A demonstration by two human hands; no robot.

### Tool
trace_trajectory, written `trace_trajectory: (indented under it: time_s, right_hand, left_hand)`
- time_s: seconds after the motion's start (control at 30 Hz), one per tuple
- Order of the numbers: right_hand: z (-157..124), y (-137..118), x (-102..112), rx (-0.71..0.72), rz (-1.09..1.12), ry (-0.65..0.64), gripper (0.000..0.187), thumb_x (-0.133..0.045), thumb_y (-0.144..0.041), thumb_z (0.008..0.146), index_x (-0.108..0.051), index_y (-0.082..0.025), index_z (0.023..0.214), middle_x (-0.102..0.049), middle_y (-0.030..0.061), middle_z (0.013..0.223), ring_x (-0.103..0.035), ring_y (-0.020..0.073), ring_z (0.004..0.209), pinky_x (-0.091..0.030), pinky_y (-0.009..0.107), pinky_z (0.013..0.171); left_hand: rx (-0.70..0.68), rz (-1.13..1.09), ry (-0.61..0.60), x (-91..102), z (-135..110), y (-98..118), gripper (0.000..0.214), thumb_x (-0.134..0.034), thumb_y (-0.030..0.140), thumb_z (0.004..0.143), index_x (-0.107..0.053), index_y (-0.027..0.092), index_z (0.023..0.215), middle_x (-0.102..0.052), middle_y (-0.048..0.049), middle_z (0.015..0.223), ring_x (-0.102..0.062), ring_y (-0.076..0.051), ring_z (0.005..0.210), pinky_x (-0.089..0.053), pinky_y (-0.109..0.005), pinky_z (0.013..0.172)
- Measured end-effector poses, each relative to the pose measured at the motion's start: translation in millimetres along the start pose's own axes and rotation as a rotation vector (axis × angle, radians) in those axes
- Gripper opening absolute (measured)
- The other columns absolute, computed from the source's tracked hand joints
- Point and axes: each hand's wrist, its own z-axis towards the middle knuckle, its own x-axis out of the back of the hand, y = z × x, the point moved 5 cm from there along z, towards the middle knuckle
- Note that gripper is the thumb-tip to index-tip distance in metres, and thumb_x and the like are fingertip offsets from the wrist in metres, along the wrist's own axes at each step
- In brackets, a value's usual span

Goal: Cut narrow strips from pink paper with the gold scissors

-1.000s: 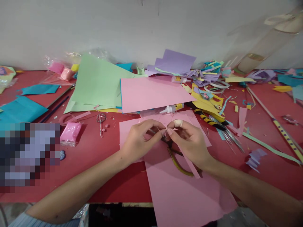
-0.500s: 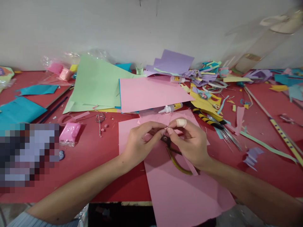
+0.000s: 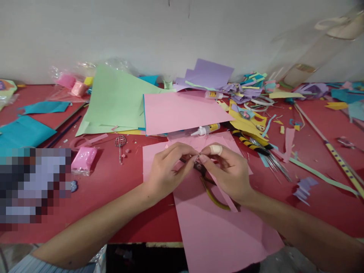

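My left hand (image 3: 167,167) and my right hand (image 3: 227,168) meet fingertip to fingertip above a pink paper sheet (image 3: 216,231) at the table's front edge. Both pinch a narrow pink paper strip (image 3: 224,193) that trails down and to the right from my right hand. A bandage wraps my right index finger. Under the hands lie scissors (image 3: 212,191) with olive-yellow handles, partly hidden by my fingers.
A glue bottle (image 3: 204,130) lies just beyond my hands by a second pink sheet (image 3: 182,110). Green paper (image 3: 113,98), purple paper (image 3: 210,74), blue sheets (image 3: 25,131), a pink packet (image 3: 83,159) and scattered paper scraps cover the red table (image 3: 113,189). Striped pliers (image 3: 250,144) lie right.
The hands have stayed together over the pink sheet; the fingertips have shifted only slightly as they work the strip.
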Motion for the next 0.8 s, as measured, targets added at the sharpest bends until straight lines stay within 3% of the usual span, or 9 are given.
trace_trajectory:
  time_s: [0.27,0.5,0.8]
  right_hand:
    - [0.0,3.0,-4.1,-0.122,0.063,-0.024,0.007,-0.065,-0.026,0.090,-0.066,-0.020,0.086,-0.067,0.0017,0.081,-0.064,0.0150,0.074,-0.053,0.028,0.068]
    - [-1.3,4.5,-3.9,-0.132,0.075,-0.023,0.010,-0.064,-0.028,0.090,-0.063,-0.020,0.085,-0.065,0.0019,0.080,-0.062,0.0147,0.071,-0.052,0.028,0.065]
    - [-2.0,-9.2,0.2,0.146,-0.170,0.004,0.002,-0.064,-0.020,0.090,-0.064,-0.023,0.089,-0.066,0.0022,0.083,-0.062,0.0167,0.078,-0.053,0.030,0.067]
  left_hand:
    - [-0.054,0.082,-0.003,1.3,2.7,-1.7,0.007,-0.062,0.010,0.088,-0.061,0.017,0.091,-0.070,-0.0011,0.083,-0.065,-0.009,0.070,-0.055,-0.019,0.064]
    - [-0.088,0.121,-0.010,0.9,2.0,-1.5,0.008,-0.060,0.011,0.089,-0.060,0.018,0.093,-0.071,-0.0010,0.085,-0.066,-0.010,0.072,-0.055,-0.019,0.064]
    - [-0.099,0.134,-0.010,0.1,-0.3,-2.6,0.010,-0.058,0.011,0.090,-0.060,0.019,0.095,-0.071,-0.0009,0.087,-0.067,-0.011,0.073,-0.055,-0.021,0.064]
